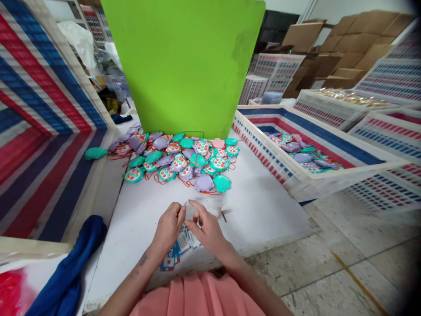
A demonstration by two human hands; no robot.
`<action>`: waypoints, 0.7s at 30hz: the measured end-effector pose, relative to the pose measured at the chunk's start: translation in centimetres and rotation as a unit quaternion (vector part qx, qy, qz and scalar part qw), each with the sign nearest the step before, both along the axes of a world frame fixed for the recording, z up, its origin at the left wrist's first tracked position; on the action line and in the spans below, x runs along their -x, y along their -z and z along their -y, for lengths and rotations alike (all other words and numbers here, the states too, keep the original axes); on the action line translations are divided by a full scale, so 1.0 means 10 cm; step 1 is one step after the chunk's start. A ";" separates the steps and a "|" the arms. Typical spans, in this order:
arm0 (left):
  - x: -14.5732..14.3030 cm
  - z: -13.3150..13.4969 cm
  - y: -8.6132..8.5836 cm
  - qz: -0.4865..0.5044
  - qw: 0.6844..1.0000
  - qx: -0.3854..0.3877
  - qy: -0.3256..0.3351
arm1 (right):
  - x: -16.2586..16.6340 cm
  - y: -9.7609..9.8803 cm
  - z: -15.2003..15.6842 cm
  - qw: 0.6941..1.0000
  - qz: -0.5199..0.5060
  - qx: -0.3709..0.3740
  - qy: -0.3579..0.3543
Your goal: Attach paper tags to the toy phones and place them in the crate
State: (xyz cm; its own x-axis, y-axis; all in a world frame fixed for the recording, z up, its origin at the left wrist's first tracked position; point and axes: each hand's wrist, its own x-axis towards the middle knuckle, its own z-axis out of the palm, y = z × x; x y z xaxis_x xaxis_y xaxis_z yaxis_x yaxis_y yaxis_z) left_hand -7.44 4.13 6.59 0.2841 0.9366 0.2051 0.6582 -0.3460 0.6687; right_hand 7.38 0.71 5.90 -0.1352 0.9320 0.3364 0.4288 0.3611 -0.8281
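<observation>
My left hand is over the front of the white table, thumb and forefinger pinched together. Something thin and small may show at its fingertips, too small to name. Close beside it, my right hand has its thumb and forefinger spread apart, with nothing visible between them. Blue-and-white printed cards lie under and between my wrists, partly covered by the hands. A little dark object with a pale loop lies right of my right hand. Beyond both hands is a heap of purple, teal and pink animal-shaped toys with orange cords.
A green board stands upright behind the heap. To the right, a striped-lined crate contains more such toys. A large striped crate stands tilted at left, a blue cloth by it. Stacked cardboard boxes are at the back right.
</observation>
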 end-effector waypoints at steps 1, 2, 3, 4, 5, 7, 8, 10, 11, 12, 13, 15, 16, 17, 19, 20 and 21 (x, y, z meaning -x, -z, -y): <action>0.00 0.00 0.00 -0.006 1.000 0.000 0.005 | -0.01 0.00 0.00 1.000 0.020 -0.018 -0.008; 0.00 0.00 0.01 -0.010 1.000 -0.001 0.010 | -0.01 0.00 0.00 0.999 0.030 -0.028 -0.014; -0.01 -0.01 0.01 -0.011 1.000 -0.001 0.014 | -0.02 0.02 0.00 0.999 0.030 -0.030 -0.016; -0.01 -0.01 0.02 -0.011 1.000 -0.003 0.018 | -0.02 0.04 -0.01 0.999 0.023 -0.024 -0.013; -0.02 -0.01 0.03 -0.009 1.000 -0.006 0.023 | -0.03 0.07 -0.02 1.000 0.012 -0.014 -0.007; -0.04 -0.03 0.04 -0.003 0.999 -0.014 0.029 | -0.05 0.13 -0.03 1.000 -0.006 0.008 0.012; -0.05 -0.03 0.04 0.001 0.999 -0.018 0.031 | -0.07 0.15 -0.04 1.000 -0.011 0.020 0.019; -0.07 -0.05 0.05 0.002 0.999 -0.029 0.036 | -0.11 0.17 -0.04 0.998 -0.022 0.049 0.019; -0.08 -0.07 0.04 -0.003 0.998 -0.034 0.045 | -0.13 0.17 -0.03 0.997 -0.032 0.066 0.011; -0.09 -0.08 0.04 -0.013 0.997 -0.039 0.060 | -0.16 0.17 -0.03 0.996 -0.044 0.082 0.001; -0.10 -0.10 0.03 -0.024 0.996 -0.044 0.078 | -0.19 0.16 -0.02 0.994 -0.057 0.092 -0.004; -0.13 -0.13 0.00 -0.045 0.991 -0.046 0.115 | -0.24 0.14 -0.01 0.993 -0.073 0.092 0.010; -0.15 -0.15 -0.02 -0.050 0.989 -0.042 0.131 | -0.26 0.15 -0.01 0.994 -0.072 0.083 0.020; -0.17 -0.17 -0.04 -0.050 0.988 -0.039 0.142 | -0.29 0.15 -0.01 0.995 -0.067 0.073 0.030; -0.22 -0.20 -0.06 -0.042 0.986 -0.034 0.157 | -0.33 0.19 -0.02 0.995 -0.057 0.063 0.043; -0.25 -0.22 -0.07 -0.036 0.985 -0.033 0.163 | -0.35 0.22 -0.02 0.995 -0.058 0.064 0.049; -0.29 -0.23 -0.08 -0.030 0.985 -0.031 0.168 | -0.38 0.25 -0.02 0.994 -0.064 0.066 0.056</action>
